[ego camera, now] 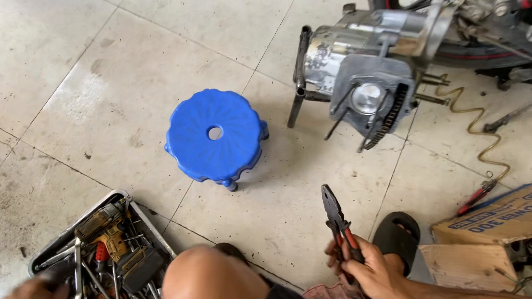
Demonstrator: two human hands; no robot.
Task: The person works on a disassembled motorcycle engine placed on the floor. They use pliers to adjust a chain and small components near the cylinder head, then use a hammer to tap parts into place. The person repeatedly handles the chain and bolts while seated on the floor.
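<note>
Right hand (373, 275) closed around red handles of pliers (338, 221), jaws pointing up and away from the hand. Left hand (37, 288) at the frame's bottom edge, mostly cut off; grip cannot be told. It touches the tool tray (117, 196). Blue stool (216, 136) well beyond, engine (363, 75) farther.

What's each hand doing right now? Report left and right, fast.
Left hand: at the frame's bottom edge by the metal tool tray, mostly cut off; cannot tell open or closed.
Right hand: closed on red-handled pliers.
</note>
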